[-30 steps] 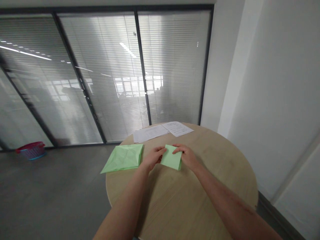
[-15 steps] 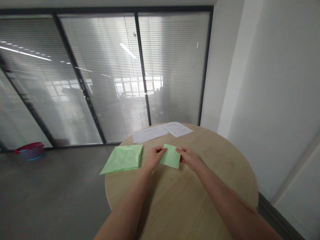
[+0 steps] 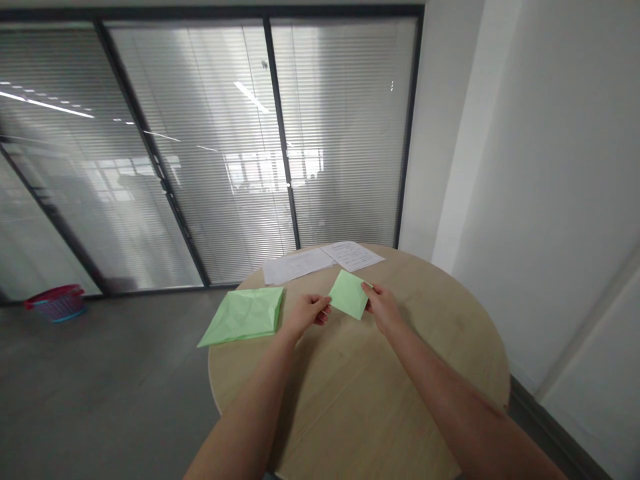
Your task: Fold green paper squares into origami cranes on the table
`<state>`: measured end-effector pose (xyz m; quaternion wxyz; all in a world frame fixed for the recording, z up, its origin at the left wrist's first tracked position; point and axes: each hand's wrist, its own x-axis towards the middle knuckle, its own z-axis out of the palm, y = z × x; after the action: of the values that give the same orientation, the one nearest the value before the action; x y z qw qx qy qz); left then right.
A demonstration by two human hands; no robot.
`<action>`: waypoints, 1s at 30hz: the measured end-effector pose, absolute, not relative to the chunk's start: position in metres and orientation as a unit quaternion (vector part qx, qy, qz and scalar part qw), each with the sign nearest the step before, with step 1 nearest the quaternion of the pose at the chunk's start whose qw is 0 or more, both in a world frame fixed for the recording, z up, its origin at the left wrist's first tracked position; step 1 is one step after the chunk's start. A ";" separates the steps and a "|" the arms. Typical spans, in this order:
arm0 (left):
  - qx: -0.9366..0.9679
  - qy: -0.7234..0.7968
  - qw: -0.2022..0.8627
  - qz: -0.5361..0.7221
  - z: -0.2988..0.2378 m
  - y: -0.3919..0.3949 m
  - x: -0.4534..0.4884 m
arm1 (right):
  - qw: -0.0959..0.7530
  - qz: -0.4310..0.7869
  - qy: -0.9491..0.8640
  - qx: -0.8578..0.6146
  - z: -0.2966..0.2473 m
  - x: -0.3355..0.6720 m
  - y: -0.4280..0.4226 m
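Head cam, mid counter (image 3: 370,393): sm. green paper square (image 3: 349,295). L hand (image 3: 311,313) nearly closed, pinching its left corner; R hand (image 3: 382,308) also nearly closed, pinching right edge. Lg. creased green paper (image 3: 247,313) at left, white printed sheets (image 3: 299,265) far side.

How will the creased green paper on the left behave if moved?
The creased green paper will probably feel light, as it looks thin. It likely bends along its visible creases. One corner juts past the table, so a leftward push might slide it off.
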<state>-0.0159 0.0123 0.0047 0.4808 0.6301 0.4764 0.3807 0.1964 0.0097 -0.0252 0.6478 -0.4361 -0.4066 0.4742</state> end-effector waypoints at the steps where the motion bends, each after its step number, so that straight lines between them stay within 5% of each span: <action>1: 0.631 0.478 0.476 0.382 0.005 0.013 -0.017 | 0.652 0.471 -0.401 -0.438 -0.026 0.198 0.011; 9: 0.608 0.536 0.335 0.480 0.008 0.016 -0.020 | 0.598 0.478 -0.452 -0.459 -0.031 0.207 0.014; 18: 0.636 0.501 0.371 0.455 -0.001 0.016 -0.010 | 0.464 0.434 -0.626 -0.451 -0.030 0.187 0.001; 30: 0.603 0.474 0.429 0.478 0.002 0.013 -0.010 | 0.501 0.406 -0.605 -0.467 -0.035 0.192 0.008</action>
<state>-0.0103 0.0126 0.0019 0.4286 0.6028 0.4742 0.4777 0.1920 0.0075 -0.0350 0.5012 -0.4669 -0.6049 0.4060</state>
